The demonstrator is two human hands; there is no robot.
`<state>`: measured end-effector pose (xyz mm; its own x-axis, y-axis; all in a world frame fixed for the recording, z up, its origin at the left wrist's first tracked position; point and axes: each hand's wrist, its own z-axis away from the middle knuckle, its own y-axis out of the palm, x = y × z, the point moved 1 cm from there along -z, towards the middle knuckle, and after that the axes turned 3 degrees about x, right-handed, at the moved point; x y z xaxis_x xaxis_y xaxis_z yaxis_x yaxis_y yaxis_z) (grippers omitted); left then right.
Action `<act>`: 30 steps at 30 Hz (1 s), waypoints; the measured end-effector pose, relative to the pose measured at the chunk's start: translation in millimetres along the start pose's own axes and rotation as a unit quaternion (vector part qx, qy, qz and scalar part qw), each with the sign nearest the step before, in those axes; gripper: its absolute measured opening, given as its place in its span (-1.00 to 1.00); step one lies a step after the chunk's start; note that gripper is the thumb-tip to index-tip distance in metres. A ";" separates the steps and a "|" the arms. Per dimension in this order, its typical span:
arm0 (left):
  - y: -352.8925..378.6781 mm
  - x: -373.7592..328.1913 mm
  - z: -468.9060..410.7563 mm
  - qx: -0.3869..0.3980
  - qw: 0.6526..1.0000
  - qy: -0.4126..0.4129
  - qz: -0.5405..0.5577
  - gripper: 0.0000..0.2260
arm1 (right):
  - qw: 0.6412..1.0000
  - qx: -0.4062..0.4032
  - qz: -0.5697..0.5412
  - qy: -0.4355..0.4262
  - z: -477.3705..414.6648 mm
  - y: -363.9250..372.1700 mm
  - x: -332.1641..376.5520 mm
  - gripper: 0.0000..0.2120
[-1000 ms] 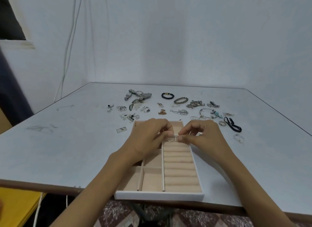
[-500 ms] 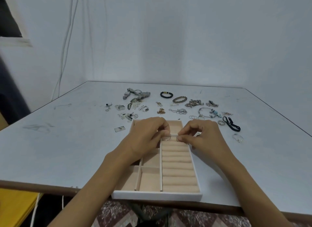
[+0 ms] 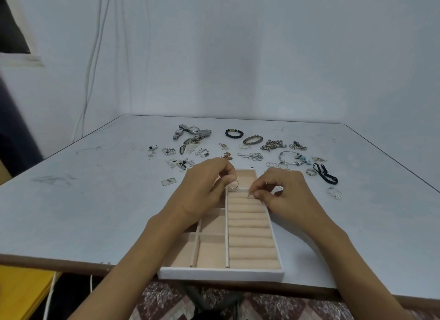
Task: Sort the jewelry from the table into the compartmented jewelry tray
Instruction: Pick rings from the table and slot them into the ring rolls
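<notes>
We have the tray (image 3: pixel 221 273) sitting at the near edge of the bench (image 3: pixel 95 212). Our left hand (image 3: pixel 202 188) is over the tray's 12 o'clock end, grip pinched on a thin ring (image 3: pixel 233 184). Our right hand (image 3: pixel 288 195) pinches a small ring (image 3: pixel 250 196) down at the topmost roll. Loose jewelry (image 3: pixel 251 156) lies spread at 12 o'clock, beyond the tray.

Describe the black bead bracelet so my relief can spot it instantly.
From the tray at the table's near edge, look to the farthest row of pieces. The black bead bracelet lies just right of the silver watch, the only dark loop with yellowish beads.
</notes>
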<state>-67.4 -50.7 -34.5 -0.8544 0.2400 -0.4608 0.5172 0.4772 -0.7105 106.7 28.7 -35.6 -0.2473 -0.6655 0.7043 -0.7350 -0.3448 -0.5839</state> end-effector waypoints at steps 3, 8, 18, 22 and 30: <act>-0.7 -1.0 0.6 0.002 1.000 -0.005 0.002 -0.88 | 1.000 0.011 0.020 -0.008 -0.1 1.2 -0.6 -0.79; 0.0 -0.3 0.6 0.008 1.000 -0.011 -0.002 -0.89 | 1.000 0.006 0.027 -0.013 -3.1 2.0 -3.2 -0.78; -0.1 -8.3 2.6 0.055 0.998 -0.006 -0.018 -0.95 | 0.994 -0.077 0.077 0.032 35.7 -17.7 -11.0 -0.82; -1.0 -12.3 3.6 0.065 0.997 -0.001 -0.046 -0.94 | 0.996 -0.062 0.056 0.041 61.2 -24.2 -17.0 -0.87; 0.0 -9.2 5.3 0.074 0.994 0.006 -0.080 -0.89 | 0.996 -0.047 0.060 0.050 65.5 -28.6 -22.4 -0.92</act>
<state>-59.3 -57.4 -33.0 -0.9260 0.1823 -0.3305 0.3763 0.3802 -0.8449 174.6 10.1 -61.1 -0.3946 -0.6271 0.6716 -0.7517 -0.2000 -0.6285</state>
